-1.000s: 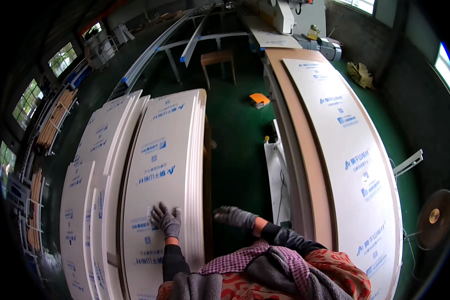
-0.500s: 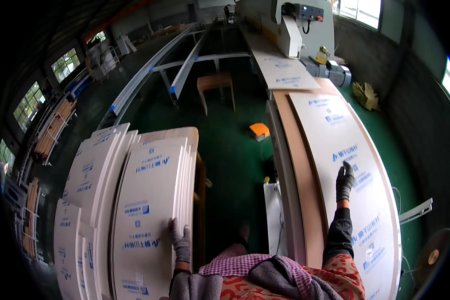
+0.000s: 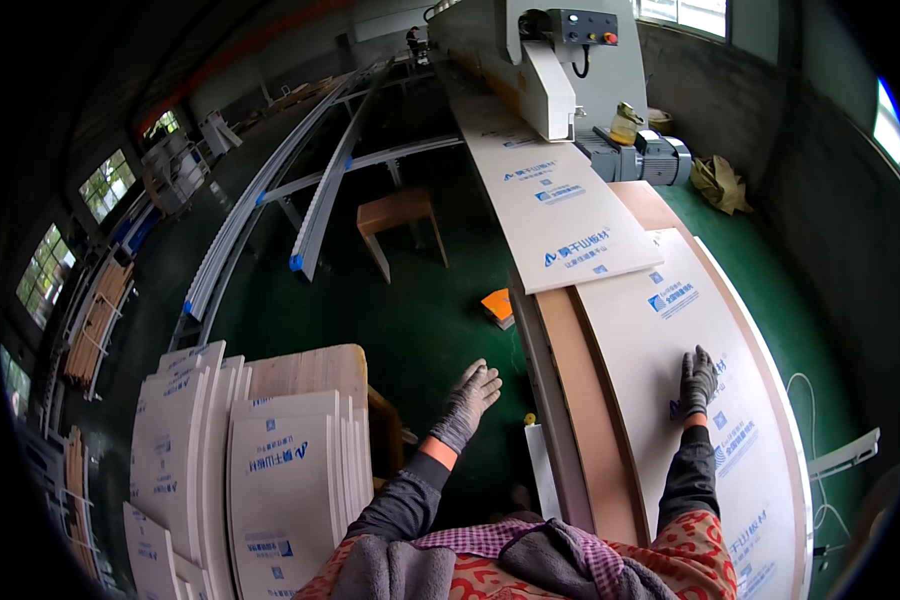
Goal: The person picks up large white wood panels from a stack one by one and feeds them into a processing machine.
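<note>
My left hand, in a grey glove, is held over the gap between two board stacks. Its fingers are stretched out and nothing is in them. On the right, my gloved right hand lies with extended fingers on a long white board printed in blue. That board rests on a brown board. Ahead of it, another white printed board lies on the machine's bed, its near end overhanging the long board's far end. Left of me stands a stack of white boards, nearest to my left arm.
A large grey machine with a control box stands ahead right, a motor beside it. Metal rails run far left of it. A wooden stool and an orange object are on the green floor. A person is far off.
My left hand has left the left stack and swung forward and right over the gap. My right hand stays on the long board. The view has shifted, and the board on the machine bed looks nearer.
</note>
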A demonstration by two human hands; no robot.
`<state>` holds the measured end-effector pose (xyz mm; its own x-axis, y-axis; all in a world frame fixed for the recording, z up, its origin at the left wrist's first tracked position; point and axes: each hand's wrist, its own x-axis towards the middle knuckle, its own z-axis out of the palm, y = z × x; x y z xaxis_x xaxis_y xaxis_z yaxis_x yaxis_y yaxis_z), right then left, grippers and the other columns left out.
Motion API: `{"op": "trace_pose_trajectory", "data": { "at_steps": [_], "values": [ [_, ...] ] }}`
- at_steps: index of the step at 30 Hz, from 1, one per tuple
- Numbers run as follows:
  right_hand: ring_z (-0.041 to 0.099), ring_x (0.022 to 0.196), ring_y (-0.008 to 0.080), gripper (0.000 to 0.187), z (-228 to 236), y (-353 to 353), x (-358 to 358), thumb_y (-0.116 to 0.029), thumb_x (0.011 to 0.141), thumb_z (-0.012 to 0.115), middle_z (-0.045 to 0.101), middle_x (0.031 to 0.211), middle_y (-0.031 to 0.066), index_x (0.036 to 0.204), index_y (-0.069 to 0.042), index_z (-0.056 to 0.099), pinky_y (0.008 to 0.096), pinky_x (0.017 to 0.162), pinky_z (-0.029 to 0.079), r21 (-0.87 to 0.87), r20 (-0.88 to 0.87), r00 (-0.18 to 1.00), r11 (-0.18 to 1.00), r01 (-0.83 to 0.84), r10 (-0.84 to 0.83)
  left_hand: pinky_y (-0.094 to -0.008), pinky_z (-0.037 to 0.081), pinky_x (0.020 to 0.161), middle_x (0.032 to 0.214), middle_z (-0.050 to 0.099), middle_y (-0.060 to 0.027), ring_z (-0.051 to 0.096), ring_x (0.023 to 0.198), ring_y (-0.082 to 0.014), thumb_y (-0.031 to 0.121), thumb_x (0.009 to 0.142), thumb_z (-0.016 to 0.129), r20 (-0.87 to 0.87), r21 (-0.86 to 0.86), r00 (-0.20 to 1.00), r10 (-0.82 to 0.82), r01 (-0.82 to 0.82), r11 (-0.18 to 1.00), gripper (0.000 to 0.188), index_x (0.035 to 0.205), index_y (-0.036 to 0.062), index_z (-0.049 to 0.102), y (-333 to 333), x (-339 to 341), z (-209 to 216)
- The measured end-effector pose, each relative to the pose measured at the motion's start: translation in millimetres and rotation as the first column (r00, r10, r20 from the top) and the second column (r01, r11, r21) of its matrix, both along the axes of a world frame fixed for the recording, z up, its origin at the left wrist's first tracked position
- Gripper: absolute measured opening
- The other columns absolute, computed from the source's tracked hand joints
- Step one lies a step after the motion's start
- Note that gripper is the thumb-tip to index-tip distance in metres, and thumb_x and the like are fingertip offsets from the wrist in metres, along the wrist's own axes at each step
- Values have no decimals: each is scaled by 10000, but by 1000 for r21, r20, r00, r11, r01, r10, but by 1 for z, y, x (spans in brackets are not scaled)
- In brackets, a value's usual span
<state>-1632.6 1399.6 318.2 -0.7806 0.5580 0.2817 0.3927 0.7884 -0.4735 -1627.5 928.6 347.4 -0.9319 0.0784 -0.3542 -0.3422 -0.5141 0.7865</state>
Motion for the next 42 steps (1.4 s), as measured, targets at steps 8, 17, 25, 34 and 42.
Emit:
{"op": "trace_pose_trajectory", "data": {
  "at_steps": [8, 17, 25, 34, 42],
  "values": [
    [488, 1183, 301, 451, 5, 48, -90, -381, 922, 477, 566, 1241, 148, 1253, -80, 537, 384, 1015, 354, -335, -162, 981, 930, -153, 103, -476, 330, 1042, 1407, 366, -165, 362, 1287, -334, 422, 888, 551, 187, 179, 975, -120, 86, 980, 605, 1388, 174, 318, 68, -116, -24],
    [469, 1208, 362, 603, 14, 89, -163, -489, 926, 413, 539, 1238, 241, 1239, 15, 524, 386, 1017, 352, -440, -60, 966, 862, -251, 251, -453, 376, 1018, 1315, 498, -102, 456, 1215, -285, 432, 875, 552, 128, 419, 958, -257, 183, 889, 562, 1310, 93, 439, 126, -124, -38],
    [538, 1097, 385, 538, 37, 58, -95, -460, 911, 416, 594, 1124, 241, 1149, -2, 569, 439, 948, 403, -187, 124, 981, 974, -127, 151, -432, 341, 1046, 1352, 457, -127, 411, 1247, -293, 439, 886, 562, 201, 314, 934, -294, 223, 923, 645, 1356, 32, 387, 147, -54, -32],
    [556, 1062, 393, 508, 48, 59, 15, -459, 914, 407, 604, 1100, 239, 1131, -31, 573, 455, 918, 424, -142, 206, 974, 987, -70, 99, -425, 397, 1006, 1302, 504, -114, 481, 1190, -264, 390, 900, 570, 270, 432, 897, -351, 213, 876, 572, 1327, 40, 420, 156, 52, -51],
    [528, 1124, 365, 502, 41, 70, 98, -446, 922, 431, 596, 1154, 204, 1168, -29, 565, 402, 949, 412, -225, 253, 954, 969, -101, 158, -462, 439, 953, 1214, 569, -96, 535, 1125, -263, 362, 833, 675, 282, 481, 904, -322, 157, 862, 525, 1245, 87, 502, 168, 145, -54]
  ]
}}
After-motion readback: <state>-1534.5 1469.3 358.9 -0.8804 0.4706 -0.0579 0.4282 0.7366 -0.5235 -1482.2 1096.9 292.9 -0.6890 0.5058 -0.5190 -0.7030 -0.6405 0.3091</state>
